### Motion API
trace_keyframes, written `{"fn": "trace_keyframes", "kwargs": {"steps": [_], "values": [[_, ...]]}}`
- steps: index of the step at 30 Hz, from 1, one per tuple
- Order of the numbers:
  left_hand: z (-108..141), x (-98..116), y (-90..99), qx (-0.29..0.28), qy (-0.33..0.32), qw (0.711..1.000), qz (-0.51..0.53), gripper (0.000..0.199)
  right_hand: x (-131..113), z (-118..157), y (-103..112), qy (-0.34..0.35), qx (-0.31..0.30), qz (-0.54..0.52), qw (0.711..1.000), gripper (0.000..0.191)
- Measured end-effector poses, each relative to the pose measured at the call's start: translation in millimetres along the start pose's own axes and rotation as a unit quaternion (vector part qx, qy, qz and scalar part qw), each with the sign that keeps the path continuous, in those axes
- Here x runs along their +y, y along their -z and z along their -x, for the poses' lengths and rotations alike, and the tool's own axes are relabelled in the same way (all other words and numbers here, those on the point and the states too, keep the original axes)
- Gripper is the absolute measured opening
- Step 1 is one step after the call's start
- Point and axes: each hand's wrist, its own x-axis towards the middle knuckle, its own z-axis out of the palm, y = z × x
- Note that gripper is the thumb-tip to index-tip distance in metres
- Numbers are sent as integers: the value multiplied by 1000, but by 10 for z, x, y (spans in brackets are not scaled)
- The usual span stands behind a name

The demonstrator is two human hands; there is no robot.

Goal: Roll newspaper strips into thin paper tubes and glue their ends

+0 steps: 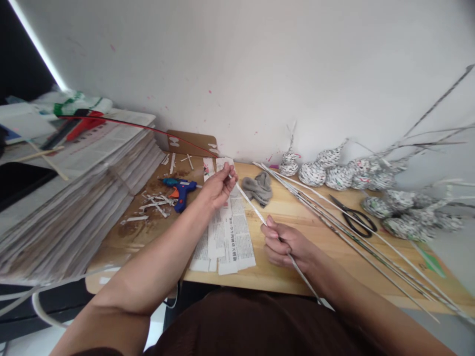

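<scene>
A thin rolled newspaper tube [249,201] runs slantwise between my two hands. My left hand [219,188] pinches its upper end, above the newspaper strips [237,237] that lie in a loose stack on the wooden table. My right hand [284,243] is wrapped round the tube lower down, and the rest of it trails out below that fist towards my body. A grey cloth [257,189] lies crumpled just beyond the tube. To the right, several finished paper tubes [322,213] stretch across the table, near black scissors [354,217].
Woven newspaper gourds [313,173] stand along the wall at the back right. On the left, a blue glue gun [181,193] lies among paper scraps [156,203]. A tall newspaper pile [92,198] carries a red-handled tool [83,126] and a dark phone-like slab [22,183].
</scene>
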Motion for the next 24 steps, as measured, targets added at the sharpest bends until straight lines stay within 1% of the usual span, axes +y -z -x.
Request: {"fn": "trace_keyframes", "kwargs": {"steps": [1,2,3,4,5,6,7,8,10,11,12,13,14,15,17,18,19,20,21,22,23,24], "values": [[0,3,2,-3,2,1000,4,16,21,4,10,-5,-24,-28,999,46],[-4,8,5,-7,2,1000,6,16,42,14,18,-7,-31,-34,999,46],[-9,15,10,-9,-2,1000,7,17,59,32,22,-9,-18,-20,1000,47],[-16,22,16,-9,-11,1000,6,17,69,56,22,-9,10,16,1000,48],[-24,29,22,-6,-24,1000,2,17,71,86,21,-4,52,72,996,50],[-30,36,26,-1,-40,999,-3,17,64,118,19,11,104,150,983,50],[-35,40,29,5,-55,998,-9,17,50,149,17,36,159,245,956,48],[-38,43,30,11,-67,998,-13,17,32,174,17,64,209,348,912,44],[-38,42,26,18,-78,997,-17,17,-4,195,23,102,281,527,796,32],[-35,39,22,20,-78,997,-17,17,-15,190,29,104,303,586,745,28],[-32,35,18,23,-77,997,-16,17,-20,177,36,101,316,619,712,25],[-29,31,15,26,-75,997,-15,16,-19,159,44,98,320,625,705,24],[-26,27,12,27,-72,997,-14,16,-12,142,52,95,312,607,725,26],[-24,23,10,28,-68,997,-13,16,-1,130,61,92,291,562,769,29],[-23,19,10,25,-60,998,-12,16,22,131,76,71,211,404,887,36],[-24,18,12,23,-56,998,-12,16,29,146,83,53,159,306,937,39],[-27,18,14,21,-53,998,-11,17,32,168,89,33,110,217,970,41],[-30,19,17,20,-52,998,-8,18,28,194,92,17,67,149,986,41],[-34,20,20,21,-51,998,-4,18,18,219,92,5,37,112,993,42],[-38,22,23,24,-53,998,-1,19,1,238,88,-1,24,110,994,43],[-42,23,26,26,-55,998,3,19,-20,247,79,1,32,141,989,43],[-46,23,29,27,-57,998,4,20,-45,243,67,15,60,201,978,43]]}}
